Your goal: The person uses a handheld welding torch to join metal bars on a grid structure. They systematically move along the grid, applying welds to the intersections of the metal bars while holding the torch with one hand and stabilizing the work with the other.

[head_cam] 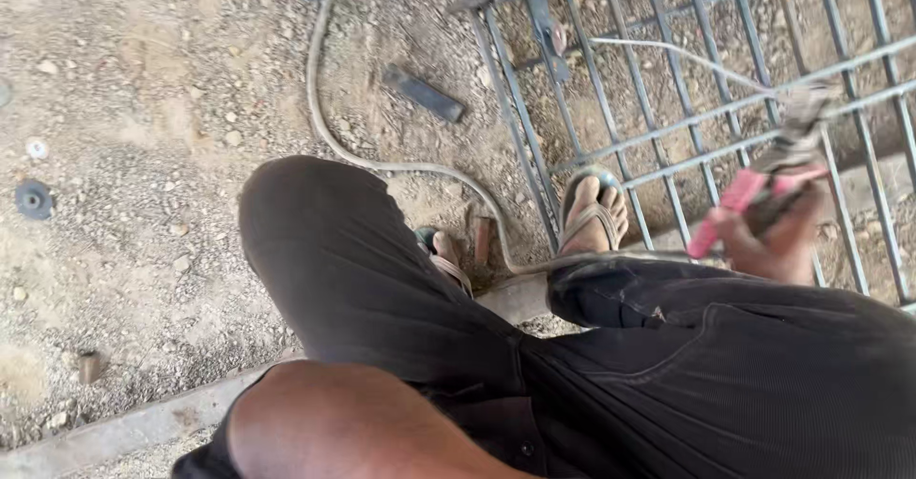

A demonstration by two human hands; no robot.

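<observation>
- We find the right hand (778, 240) at the right of the scene, clenched around the pink handles of a clamp-type tool (763, 178), likely a welding electrode holder; motion blur prevents a firmer identification.
- The tool's long axis runs from the pink grips at lower left up to its dark head at upper right, where the head overlaps a bar of the metal grille (668, 145). We cannot tell whether it touches the bar.
- The grille lies flat on the ground, directly beyond the hand and extending far and right; the right hand is the only hand near it.
- The left hand is not visible. Only a bare forearm (343, 426) shows at the near edge, so we cannot tell that hand's state.
- A grey cable (329, 126) loops from the far ground towards the sandalled feet (592, 214), passing beside the grille's left edge.
- A thin wire (687, 54) crosses above the grille towards the tool head.
- Loose items on the gravel at left: a dark flat bar (425, 94), a round disc (33, 198), well apart from the hand.
- The dark-trousered knees (382, 269) stand between the forearm and the grille.
</observation>
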